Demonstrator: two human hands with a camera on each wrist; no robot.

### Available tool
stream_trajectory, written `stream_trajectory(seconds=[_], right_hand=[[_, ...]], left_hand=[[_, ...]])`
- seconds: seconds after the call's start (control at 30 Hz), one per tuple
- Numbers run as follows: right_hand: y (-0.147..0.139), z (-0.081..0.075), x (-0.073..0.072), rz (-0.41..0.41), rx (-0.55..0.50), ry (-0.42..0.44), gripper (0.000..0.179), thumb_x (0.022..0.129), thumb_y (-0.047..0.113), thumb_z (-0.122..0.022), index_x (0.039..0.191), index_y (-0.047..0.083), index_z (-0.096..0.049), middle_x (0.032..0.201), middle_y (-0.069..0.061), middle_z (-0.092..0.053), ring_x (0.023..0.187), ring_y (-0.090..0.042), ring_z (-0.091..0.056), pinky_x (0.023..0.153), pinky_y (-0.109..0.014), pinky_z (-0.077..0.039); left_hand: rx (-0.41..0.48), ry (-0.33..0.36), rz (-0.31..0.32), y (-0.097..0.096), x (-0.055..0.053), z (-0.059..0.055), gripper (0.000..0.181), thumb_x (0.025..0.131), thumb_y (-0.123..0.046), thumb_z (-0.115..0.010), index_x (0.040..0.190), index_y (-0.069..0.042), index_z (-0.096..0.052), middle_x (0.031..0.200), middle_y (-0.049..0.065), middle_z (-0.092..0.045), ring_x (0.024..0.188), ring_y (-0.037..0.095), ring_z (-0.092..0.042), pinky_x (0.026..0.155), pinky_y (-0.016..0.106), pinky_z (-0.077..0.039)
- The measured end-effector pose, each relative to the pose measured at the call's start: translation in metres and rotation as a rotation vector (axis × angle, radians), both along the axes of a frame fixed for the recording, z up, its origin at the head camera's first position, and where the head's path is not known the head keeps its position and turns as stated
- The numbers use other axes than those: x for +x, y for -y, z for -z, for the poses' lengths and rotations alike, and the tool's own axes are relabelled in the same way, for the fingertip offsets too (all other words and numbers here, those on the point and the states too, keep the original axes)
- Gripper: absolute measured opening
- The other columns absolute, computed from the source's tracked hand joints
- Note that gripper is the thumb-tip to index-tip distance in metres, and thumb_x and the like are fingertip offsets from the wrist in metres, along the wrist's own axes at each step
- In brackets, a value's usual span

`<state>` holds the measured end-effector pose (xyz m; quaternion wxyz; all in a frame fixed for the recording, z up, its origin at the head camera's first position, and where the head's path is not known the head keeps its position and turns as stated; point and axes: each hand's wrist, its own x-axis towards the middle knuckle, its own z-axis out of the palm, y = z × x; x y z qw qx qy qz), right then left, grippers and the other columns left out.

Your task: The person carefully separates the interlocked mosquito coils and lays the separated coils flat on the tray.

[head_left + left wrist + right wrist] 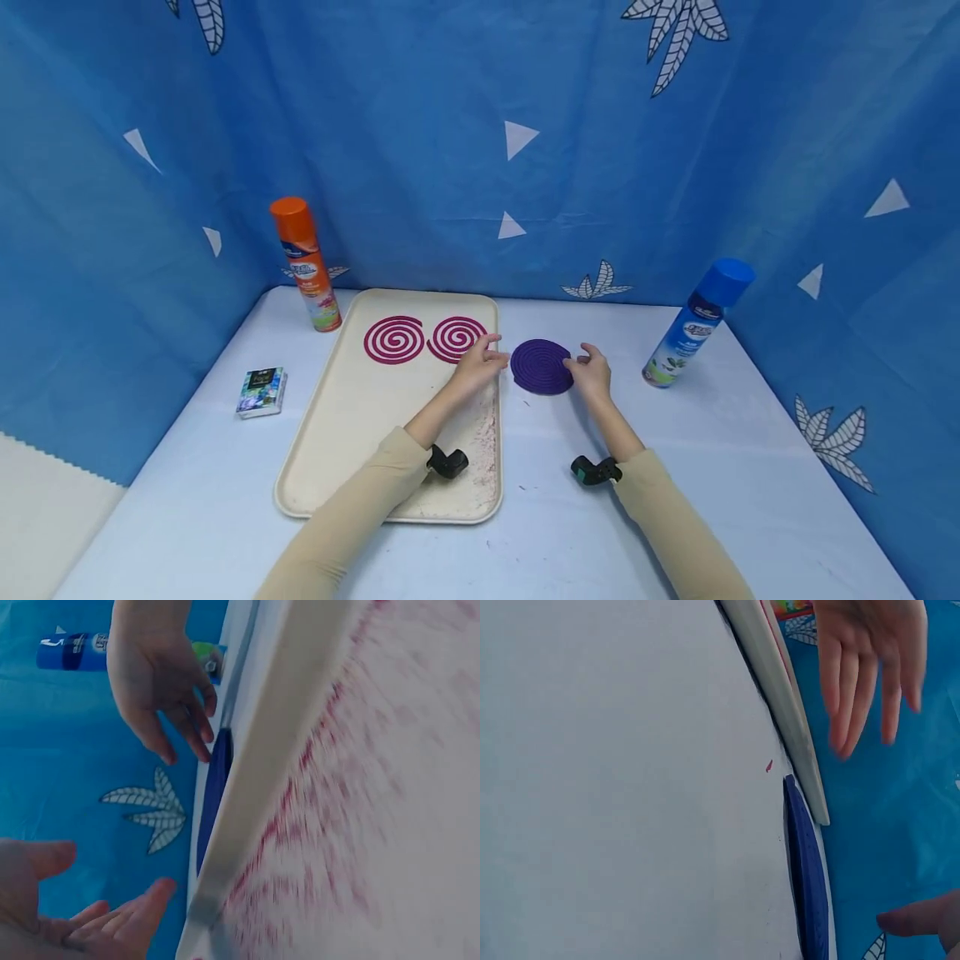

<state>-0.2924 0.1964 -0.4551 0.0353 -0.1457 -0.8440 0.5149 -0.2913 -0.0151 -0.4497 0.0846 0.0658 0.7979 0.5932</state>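
Observation:
On the table lies a round purple mosquito coil, its spirals packed close together; the right wrist view shows it edge-on as a dark blue-purple disc. My right hand is at its right edge, fingers loosely extended, fingertips right by the rim. My left hand hovers over the tray's right edge, fingers stretched toward the coil's left side, holding nothing. Two magenta mosquito coils, one on the left and one on the right, lie side by side at the tray's far end; the left hand partly covers the right one.
The cream tray has a raised rim and reddish crumbs along its right side. An orange spray can stands at the back left, a blue spray can at the right. A small patterned box lies left of the tray.

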Motion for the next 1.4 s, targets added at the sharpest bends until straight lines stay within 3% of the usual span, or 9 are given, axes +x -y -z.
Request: stream_trajectory(seconds=[0.17, 0.33, 0.57, 0.73, 0.87, 1.0, 1.17, 1.3, 1.4], right_hand=[[0.002, 0.005, 0.008, -0.057, 0.031, -0.004, 0.061, 0.088, 0.011, -0.060, 0.141, -0.007, -0.035, 0.130, -0.034, -0.050, 0.121, -0.045, -0.049, 0.101, -0.050, -0.046], [0.003, 0.005, 0.009, -0.042, -0.013, -0.004, 0.059, 0.087, 0.006, -0.060, 0.140, -0.008, -0.037, 0.127, -0.033, -0.050, 0.116, -0.043, -0.051, 0.098, -0.047, -0.048], [-0.011, 0.006, 0.006, -0.018, -0.312, 0.068, 0.061, 0.090, -0.003, -0.056, 0.145, -0.004, -0.030, 0.130, -0.025, -0.044, 0.083, -0.009, -0.054, 0.069, -0.016, -0.049], [-0.015, 0.009, 0.008, -0.007, -0.491, 0.086, 0.067, 0.088, -0.009, -0.055, 0.148, -0.001, -0.025, 0.137, -0.031, -0.044, 0.067, 0.003, -0.058, 0.063, -0.011, -0.052], [-0.014, 0.002, 0.012, -0.001, -0.546, 0.055, 0.070, 0.087, -0.009, -0.059, 0.148, 0.003, -0.028, 0.105, -0.015, -0.064, 0.060, 0.001, -0.061, 0.060, -0.013, -0.053], [-0.010, -0.012, 0.018, -0.039, -0.565, 0.035, 0.070, 0.087, -0.007, -0.060, 0.148, 0.006, -0.029, 0.077, 0.008, -0.064, 0.060, -0.001, -0.063, 0.056, -0.013, -0.053], [0.003, -0.033, 0.032, -0.117, -0.616, 0.010, 0.069, 0.087, -0.010, -0.058, 0.148, 0.006, -0.030, 0.078, 0.009, -0.066, 0.066, -0.002, -0.067, 0.062, -0.015, -0.056], [0.014, -0.047, 0.047, -0.182, -0.639, -0.006, 0.067, 0.088, -0.010, -0.057, 0.148, 0.006, -0.030, 0.082, 0.009, -0.068, 0.072, -0.003, -0.068, 0.066, -0.017, -0.057], [0.021, -0.054, 0.057, -0.228, -0.654, -0.012, 0.065, 0.089, -0.010, -0.055, 0.147, 0.005, -0.030, 0.082, 0.010, -0.069, 0.074, -0.003, -0.068, 0.067, -0.017, -0.057]], left_hand=[[-0.012, 0.169, 0.125, -0.025, -0.002, 0.003, 0.073, 0.096, -0.038, -0.052, 0.153, -0.011, -0.014, 0.154, 0.025, -0.024, 0.143, 0.040, -0.025, 0.116, 0.055, -0.027], [0.077, 0.245, 0.059, -0.043, 0.000, 0.001, 0.083, 0.094, -0.040, -0.055, 0.153, -0.011, -0.005, 0.158, 0.023, -0.012, 0.146, 0.040, -0.013, 0.119, 0.057, -0.016], [0.184, 0.248, -0.047, -0.045, 0.000, 0.005, 0.071, 0.094, -0.033, -0.056, 0.151, -0.008, -0.020, 0.155, 0.025, -0.021, 0.143, 0.040, -0.023, 0.118, 0.052, -0.025], [0.190, 0.247, -0.082, -0.043, -0.001, 0.009, 0.061, 0.095, -0.024, -0.056, 0.147, -0.005, -0.030, 0.146, 0.027, -0.036, 0.131, 0.039, -0.044, 0.107, 0.043, -0.044], [0.134, 0.153, -0.101, -0.032, 0.001, 0.013, 0.056, 0.093, -0.017, -0.059, 0.143, -0.003, -0.038, 0.134, 0.026, -0.052, 0.119, 0.036, -0.056, 0.099, 0.041, -0.050], [0.127, 0.030, -0.126, -0.014, 0.001, 0.015, 0.054, 0.090, -0.012, -0.063, 0.138, 0.000, -0.043, 0.113, 0.022, -0.066, 0.099, 0.027, -0.067, 0.087, 0.033, -0.056], [0.300, -0.010, -0.111, 0.010, 0.004, 0.004, 0.057, 0.086, -0.002, -0.066, 0.137, 0.001, -0.043, 0.086, 0.011, -0.072, 0.072, 0.008, -0.067, 0.073, 0.024, -0.059], [0.357, 0.008, -0.068, 0.028, 0.017, -0.012, 0.059, 0.085, 0.001, -0.066, 0.138, 0.000, -0.042, 0.078, -0.004, -0.067, 0.068, 0.002, -0.064, 0.070, 0.020, -0.058], [0.368, 0.027, -0.046, 0.041, 0.031, -0.022, 0.060, 0.085, 0.002, -0.066, 0.139, -0.002, -0.040, 0.077, -0.007, -0.065, 0.069, 0.003, -0.064, 0.070, 0.019, -0.058]])
